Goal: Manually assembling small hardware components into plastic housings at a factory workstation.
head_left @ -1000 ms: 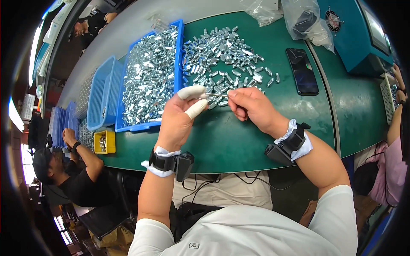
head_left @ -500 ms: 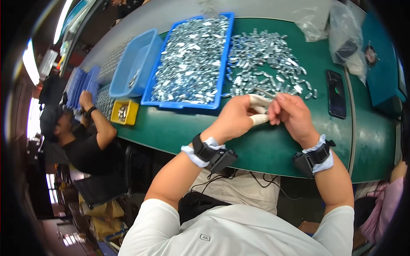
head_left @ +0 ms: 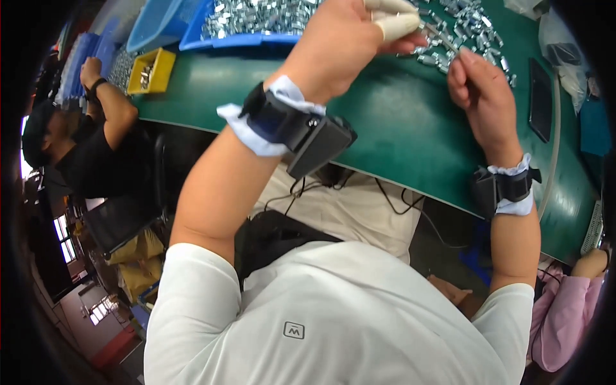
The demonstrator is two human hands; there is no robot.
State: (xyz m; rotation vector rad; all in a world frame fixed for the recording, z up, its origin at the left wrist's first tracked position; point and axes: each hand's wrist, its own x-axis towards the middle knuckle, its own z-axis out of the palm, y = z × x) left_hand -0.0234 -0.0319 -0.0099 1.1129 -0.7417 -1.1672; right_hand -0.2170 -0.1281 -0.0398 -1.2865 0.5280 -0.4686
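White finger cots cover the thumb and a finger of my left hand (head_left: 343, 48), which is raised over the green table near the blue tray. Its fingers are closed in a pinch; what lies between them is too small to make out. My right hand (head_left: 484, 93), bare-fingered, pinches the near end of a thin metal rod-like tool (head_left: 443, 38). The tool's far end points to the left fingertips. Beyond both hands lie loose small shiny metal parts (head_left: 471, 25).
A blue tray (head_left: 256, 40) heaped with metal parts stands far left, beside a light-blue bin (head_left: 151, 29) and a yellow box (head_left: 160, 70). A phone (head_left: 540, 99) lies right on the table (head_left: 410, 138). Co-workers sit left (head_left: 96, 147) and right (head_left: 564, 314).
My view has tilted, so the table sits higher in it. My hands have drawn apart, the right one to the right, and the tool now spans between them.
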